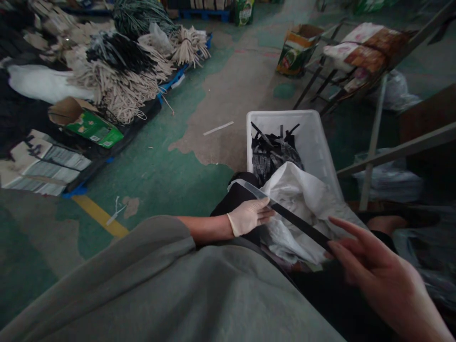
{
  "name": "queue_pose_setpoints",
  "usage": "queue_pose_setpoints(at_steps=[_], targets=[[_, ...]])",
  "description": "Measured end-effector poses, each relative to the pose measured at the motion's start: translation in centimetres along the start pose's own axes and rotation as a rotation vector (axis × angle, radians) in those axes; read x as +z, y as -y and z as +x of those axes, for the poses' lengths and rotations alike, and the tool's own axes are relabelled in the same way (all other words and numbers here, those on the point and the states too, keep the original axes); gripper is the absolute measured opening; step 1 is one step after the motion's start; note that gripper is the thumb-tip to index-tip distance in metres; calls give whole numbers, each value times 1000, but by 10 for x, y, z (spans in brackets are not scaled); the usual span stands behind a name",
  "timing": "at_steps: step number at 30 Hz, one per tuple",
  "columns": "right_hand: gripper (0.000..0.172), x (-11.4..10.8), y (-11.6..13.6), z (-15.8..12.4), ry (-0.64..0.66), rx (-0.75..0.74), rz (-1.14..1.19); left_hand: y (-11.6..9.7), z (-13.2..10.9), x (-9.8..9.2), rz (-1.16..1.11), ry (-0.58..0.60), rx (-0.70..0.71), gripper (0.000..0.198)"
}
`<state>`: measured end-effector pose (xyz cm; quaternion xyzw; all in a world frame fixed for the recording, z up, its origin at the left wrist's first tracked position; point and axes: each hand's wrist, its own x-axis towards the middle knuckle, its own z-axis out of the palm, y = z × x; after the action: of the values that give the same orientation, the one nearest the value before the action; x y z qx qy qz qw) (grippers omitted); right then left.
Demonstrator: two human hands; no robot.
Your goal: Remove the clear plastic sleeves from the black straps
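Observation:
A flat black strip [299,224] stretches diagonally over my lap, with a paler, translucent-looking length [251,190] at its far left end. My left hand [247,217], in a thin whitish glove, pinches the strip near where the pale and black parts meet. Bare, my right hand [377,270] grips the strip's lower right end between thumb and fingers, with the index finger stretched out. Beneath the strip lies a crumpled white woven sack [294,183]. Beyond it, a white plastic bin [315,137] holds a heap of black strips [272,154].
Bundles of beige cords [121,85] and a green carton [96,126] sit on a pallet at left. A metal frame [379,104] stands close on the right, with a printed sack [366,45] on it. White scraps [218,128] lie on the floor.

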<state>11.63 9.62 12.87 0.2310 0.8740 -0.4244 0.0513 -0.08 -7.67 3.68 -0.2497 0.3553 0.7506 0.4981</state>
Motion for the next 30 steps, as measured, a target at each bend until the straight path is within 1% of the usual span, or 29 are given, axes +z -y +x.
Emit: queue_pose_setpoints(at_steps=[2, 4, 6, 8, 10, 12, 14, 16, 18, 20, 22, 23, 25, 27, 29, 30], targets=[[50, 5, 2, 4, -3, -36, -50, 5, -4, 1, 46, 75, -23, 30], [46, 17, 6, 12, 17, -62, -56, 11, -6, 3, 99, 152, -44, 36], [48, 22, 9, 15, 45, -64, -24, 11, -7, 4, 109, 155, -34, 37], [51, 14, 9, 11, 56, -33, 10, 5, -5, 4, 71, 100, 0, 32], [52, 3, 7, 5, 30, 1, 7, 0, -3, 4, 35, 66, 19, 30], [50, -1, 6, 3, -11, -2, -35, 2, -4, 5, 45, 110, -4, 30], [47, 7, 7, 7, 5, -24, -69, 10, -5, 7, 85, 194, -45, 34], [47, 17, 8, 12, 35, -30, -63, 14, -5, 9, 109, 228, -63, 36], [52, 17, 7, 10, 31, -4, -30, 11, -2, 10, 81, 173, -38, 32], [55, 6, 3, 2, -8, 25, -9, 1, 1, 8, 30, 98, 9, 26], [54, -5, -1, -6, -42, 34, -31, -6, 4, 7, 4, 74, 19, 24], [51, -7, -2, -7, -50, 29, -49, -6, 5, 7, 12, 87, -3, 25], [46, 0, -2, -2, -36, 10, -76, 1, 5, 8, 58, 148, -73, 29], [42, 14, 0, 8, -9, -8, -76, 13, 3, 10, 114, 215, -116, 36], [44, 23, 0, 14, -5, -24, -68, 21, 3, 11, 149, 246, -114, 39], [47, 22, -3, 12, -6, -36, -62, 21, 3, 10, 151, 242, -115, 38]])
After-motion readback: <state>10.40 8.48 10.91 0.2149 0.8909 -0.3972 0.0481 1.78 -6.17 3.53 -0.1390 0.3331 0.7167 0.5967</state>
